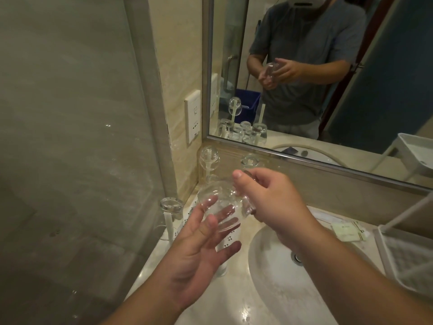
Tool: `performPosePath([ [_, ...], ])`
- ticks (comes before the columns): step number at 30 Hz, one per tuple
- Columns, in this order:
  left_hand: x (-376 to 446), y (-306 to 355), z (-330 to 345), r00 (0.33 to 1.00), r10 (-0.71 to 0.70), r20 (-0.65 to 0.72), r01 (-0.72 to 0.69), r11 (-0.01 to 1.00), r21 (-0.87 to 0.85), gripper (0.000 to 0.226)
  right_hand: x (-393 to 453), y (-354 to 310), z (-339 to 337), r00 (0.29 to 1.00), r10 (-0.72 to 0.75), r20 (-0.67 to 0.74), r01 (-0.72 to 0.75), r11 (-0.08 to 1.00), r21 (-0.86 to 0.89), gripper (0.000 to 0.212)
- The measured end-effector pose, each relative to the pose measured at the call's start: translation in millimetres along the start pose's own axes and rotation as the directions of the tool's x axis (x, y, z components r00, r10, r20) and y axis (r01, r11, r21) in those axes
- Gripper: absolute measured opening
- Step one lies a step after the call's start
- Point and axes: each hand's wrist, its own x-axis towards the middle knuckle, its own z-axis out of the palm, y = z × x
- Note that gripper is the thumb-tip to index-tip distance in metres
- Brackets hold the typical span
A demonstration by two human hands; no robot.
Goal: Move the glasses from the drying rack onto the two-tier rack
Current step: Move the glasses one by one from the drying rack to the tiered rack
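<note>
Clear glass (222, 205) held in the air above the bench (234, 301), over the drying rack (185, 221) at the left corner. Right hand (276, 202) pinches it by one end, thumb on top. Left hand (201, 249) spread, fingers straight, cupped under the glass — contact unclear. Other glasses (172, 206) sit upturned on the rack's pegs. White two-tier rack (403, 254) at right, beside the sink (281, 277) — mirror (328, 90) behind
</note>
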Motion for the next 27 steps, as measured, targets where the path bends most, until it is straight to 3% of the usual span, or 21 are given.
performPosePath([
  [3, 0.8, -0.5, 7.7, 0.991, 0.130, -0.034, -0.123, 0.980, 0.154, 0.081, -7.1, 10.1, 3.9, 0.967, 0.219, 0.129, -0.249, 0.915, 0.318, 0.047],
  [7, 5.6, -3.3, 16.1, 0.922, 0.374, -0.096, -0.317, 0.874, 0.368, 0.071, -14.7, 23.2, 11.1, 0.851, 0.409, 0.329, -0.524, 0.617, 0.588, 0.057],
  [11, 9.9, -2.8, 21.6, 0.931, 0.362, -0.036, -0.319, 0.862, 0.394, 0.090, -24.0, 35.9, 21.2, 0.787, 0.330, 0.522, -0.617, 0.379, 0.690, 0.051],
  [14, 11.7, -2.0, 24.1, 0.947, 0.322, 0.013, -0.294, 0.845, 0.446, 0.105, -30.0, 41.2, 28.2, 0.748, 0.253, 0.613, -0.663, 0.303, 0.684, 0.044],
  [16, 13.3, -2.9, 23.9, 0.944, 0.328, 0.028, -0.298, 0.818, 0.492, 0.102, -33.2, 42.2, 30.5, 0.723, 0.206, 0.659, -0.689, 0.285, 0.667, 0.047],
  [18, 15.0, -4.5, 21.2, 0.943, 0.330, 0.033, -0.302, 0.814, 0.496, 0.085, -35.1, 42.5, 29.9, 0.717, 0.212, 0.664, -0.693, 0.318, 0.647, 0.052],
  [20, 15.4, -4.6, 20.0, 0.954, 0.298, 0.031, -0.274, 0.827, 0.491, 0.073, -35.9, 44.5, 25.9, 0.723, 0.317, 0.614, -0.685, 0.445, 0.577, 0.050],
  [23, 15.6, -3.3, 18.3, 0.958, 0.279, 0.057, -0.263, 0.787, 0.558, 0.071, -35.8, 52.0, 17.7, 0.801, 0.465, 0.378, -0.597, 0.667, 0.445, 0.048],
  [27, 16.3, -4.7, 22.3, 0.972, 0.224, 0.071, -0.217, 0.739, 0.638, 0.080, -36.8, 56.5, 3.3, 0.936, 0.352, 0.025, -0.337, 0.872, 0.355, 0.023],
])
